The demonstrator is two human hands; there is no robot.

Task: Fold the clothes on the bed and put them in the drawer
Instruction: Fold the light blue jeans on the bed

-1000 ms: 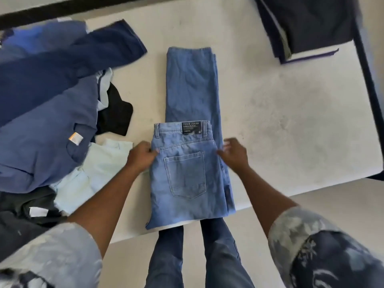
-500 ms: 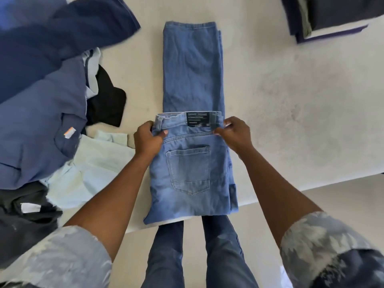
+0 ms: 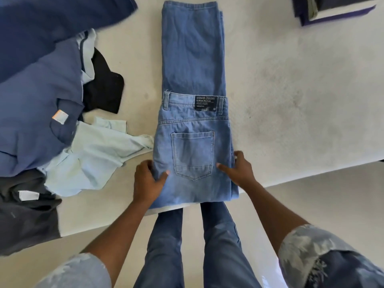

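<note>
As the jeans (image 3: 193, 121) lie now: doubled once, the waistband half turned up over the legs; I judge that a further fold is the step in hand.
Left hand (image 3: 146, 183): thumb on top of the denim, fingers tucked round the left edge, so it pinches the cloth close to the bed's near edge.
Right hand (image 3: 239, 171): thumb stretched flat on the denim, fingers curled at the right edge, gripping the doubled layers there.
Doing it well: take both layers at each side, not the top one alone. Lift evenly and carry the folded end toward the far side of the bed (image 3: 291, 100). Keep the side seams stacked, then press the bundle flat.
Risk: denim this stiff would probably skew if one hand leads, and the lower layer may slide out.
Where the jeans are: mid-bed, running from the near edge toward the far side, folded end right at the near edge.
Look: light washed blue denim, back pocket (image 3: 193, 154) facing up, black brand patch (image 3: 205, 103) on the waistband, a loose thread at the left belt loop. The legs lie one on the other, slightly offset along the right.
Heap of unfolded clothes (image 3: 41, 100): on the bed's left side, blue, black and grey, with a pale blue shirt (image 3: 93, 159) on the side toward mid-bed.
Folded stack (image 3: 332, 9): at the bed's far right corner, dark.
Drawer: not in view.
</note>
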